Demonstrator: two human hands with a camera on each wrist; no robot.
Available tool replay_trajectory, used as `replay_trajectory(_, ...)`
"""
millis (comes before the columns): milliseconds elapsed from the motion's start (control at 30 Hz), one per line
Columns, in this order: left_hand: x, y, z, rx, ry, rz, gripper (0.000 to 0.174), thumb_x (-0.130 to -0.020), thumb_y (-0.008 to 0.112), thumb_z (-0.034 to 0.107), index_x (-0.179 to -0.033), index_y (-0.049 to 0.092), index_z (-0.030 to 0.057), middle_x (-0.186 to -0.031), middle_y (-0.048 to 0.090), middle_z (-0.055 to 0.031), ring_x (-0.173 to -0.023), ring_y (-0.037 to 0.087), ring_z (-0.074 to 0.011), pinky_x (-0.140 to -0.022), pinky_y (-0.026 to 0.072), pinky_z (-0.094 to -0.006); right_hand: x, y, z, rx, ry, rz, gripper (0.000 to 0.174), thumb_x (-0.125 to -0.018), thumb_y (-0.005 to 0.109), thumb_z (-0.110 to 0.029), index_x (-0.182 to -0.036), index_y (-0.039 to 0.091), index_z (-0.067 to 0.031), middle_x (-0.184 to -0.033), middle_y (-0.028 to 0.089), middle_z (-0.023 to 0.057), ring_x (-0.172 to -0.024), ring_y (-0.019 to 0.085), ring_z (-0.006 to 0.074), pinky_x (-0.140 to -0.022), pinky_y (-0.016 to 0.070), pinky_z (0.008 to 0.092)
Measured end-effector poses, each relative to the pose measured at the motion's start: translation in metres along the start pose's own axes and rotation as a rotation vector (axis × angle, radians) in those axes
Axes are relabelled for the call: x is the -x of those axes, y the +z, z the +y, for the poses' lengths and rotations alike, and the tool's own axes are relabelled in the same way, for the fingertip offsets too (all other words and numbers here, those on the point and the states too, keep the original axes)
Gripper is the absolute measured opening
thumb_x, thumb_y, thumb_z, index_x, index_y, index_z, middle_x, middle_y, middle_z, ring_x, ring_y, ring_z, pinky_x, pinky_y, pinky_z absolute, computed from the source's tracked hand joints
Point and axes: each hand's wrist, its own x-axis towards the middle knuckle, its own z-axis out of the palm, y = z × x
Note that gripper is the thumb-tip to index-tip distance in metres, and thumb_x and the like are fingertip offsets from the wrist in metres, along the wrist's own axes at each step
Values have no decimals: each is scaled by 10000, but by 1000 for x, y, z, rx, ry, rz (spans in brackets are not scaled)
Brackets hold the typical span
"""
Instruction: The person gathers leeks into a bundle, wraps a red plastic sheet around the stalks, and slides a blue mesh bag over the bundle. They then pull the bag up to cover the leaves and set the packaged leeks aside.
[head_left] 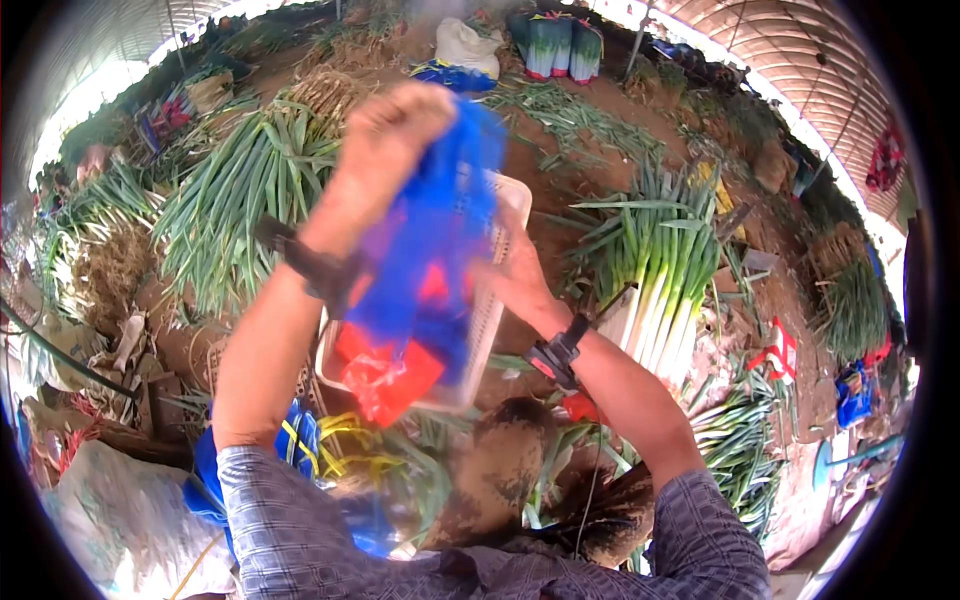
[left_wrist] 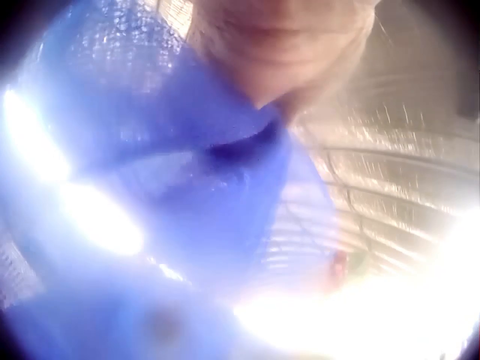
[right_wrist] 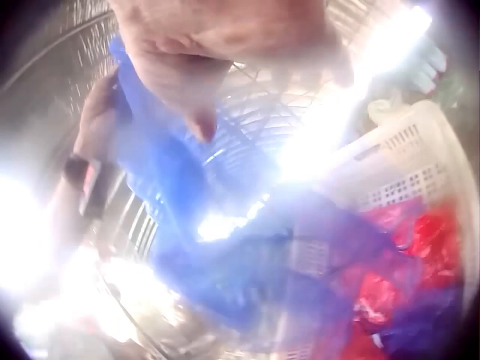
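Observation:
My left hand (head_left: 395, 125), fingers curled, grips the top of a blue see-through plastic bag (head_left: 430, 220) and holds it up above a white slotted basket (head_left: 513, 195). To the bag's right is my right hand (head_left: 515, 265), its fingers beside the plastic; in the right wrist view that hand (right_wrist: 225, 45) hangs over the bag (right_wrist: 172, 172) with thumb and fingers apart. Red plastic (head_left: 390, 375) lies in the basket, partly behind the bag. The left wrist view is blurred, showing blue plastic (left_wrist: 202, 202) against part of the left hand (left_wrist: 277, 45).
Leeks (head_left: 655, 260) stand bundled right of the basket, with more leeks (head_left: 250, 190) piled on the left. Packed leek bundles (head_left: 565, 50) and a white sack (head_left: 468, 48) are at the back. Yellow and blue straps (head_left: 310, 440) lie near the left knee; a clear plastic sheet (head_left: 130, 510) is lower left.

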Motion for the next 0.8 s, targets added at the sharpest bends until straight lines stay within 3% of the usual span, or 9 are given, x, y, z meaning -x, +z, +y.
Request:
replay_trajectory(67,20,19,-26,-320,89,-185,142,-939,673,127,-1042,705,36,-971,687,-6,-888,629,-114,-803,513,-288,-11,1,11,-514,173,-273,396,-888,667,-104,-1268,584,-25,-1141,618,96,-949,629,155,-781,532,278)
replay_trajectory(133,52,29,-41,-848,414,122,161,-972,622,135,-1062,673,11,-993,679,-54,-922,613,-131,-825,494,-293,-16,6,-1,-710,238,39,189,-968,611,-165,-1111,673,-57,-965,674,44,-857,653,142,-716,553,288)
replay_trajectory(200,98,27,-25,-514,263,159,171,-961,626,140,-1063,647,4,-976,671,-112,-906,628,-191,-828,501,-313,-26,-26,-18,-827,664,-9,201,-987,614,-218,-1110,672,-70,-958,680,41,-818,663,155,-708,563,304)
replay_trajectory(267,188,36,-74,-298,57,-8,187,-945,642,158,-1041,640,-2,-931,658,-145,-865,633,-275,-817,519,-336,-18,-36,-5,-898,609,82,275,-1002,599,-313,-1129,658,-77,-985,684,46,-844,665,164,-758,577,327)
replay_trajectory(333,241,62,-75,-730,196,-231,188,-924,636,143,-1052,640,6,-976,658,-152,-899,628,-329,-849,527,-389,-4,-45,5,-1002,601,48,321,-998,599,-351,-1144,649,-69,-1001,686,51,-869,666,177,-796,579,342)
replay_trajectory(400,304,66,-146,-554,-346,-315,290,-890,657,145,-1155,622,30,-1117,636,-170,-1050,601,-348,-942,487,-433,6,-49,5,-1152,757,10,370,-989,592,-397,-1157,641,-71,-1023,684,56,-891,665,194,-823,581,372)
replay_trajectory(500,345,65,-224,-807,-215,-244,479,-836,713,175,-1278,573,54,-1256,586,-181,-1191,535,-362,-1033,423,-467,7,-58,-10,-1339,818,-197,395,-991,571,-412,-1182,612,-68,-1081,670,85,-965,648,217,-858,570,389)
replay_trajectory(700,325,81,-265,-855,162,-214,396,-916,634,177,-1279,544,45,-1222,604,-181,-1149,579,-341,-936,513,-472,27,-106,-59,-1151,535,-44,336,-1044,466,-387,-1133,582,-85,-1015,643,68,-925,639,191,-843,553,368)
replay_trajectory(800,287,95,-264,-71,-380,-116,384,-911,650,171,-1263,557,50,-1195,618,-168,-1112,597,-317,-917,519,-444,43,-138,-71,-1116,367,-92,331,-1060,424,-395,-1025,617,-129,-915,633,54,-854,621,185,-822,529,371)
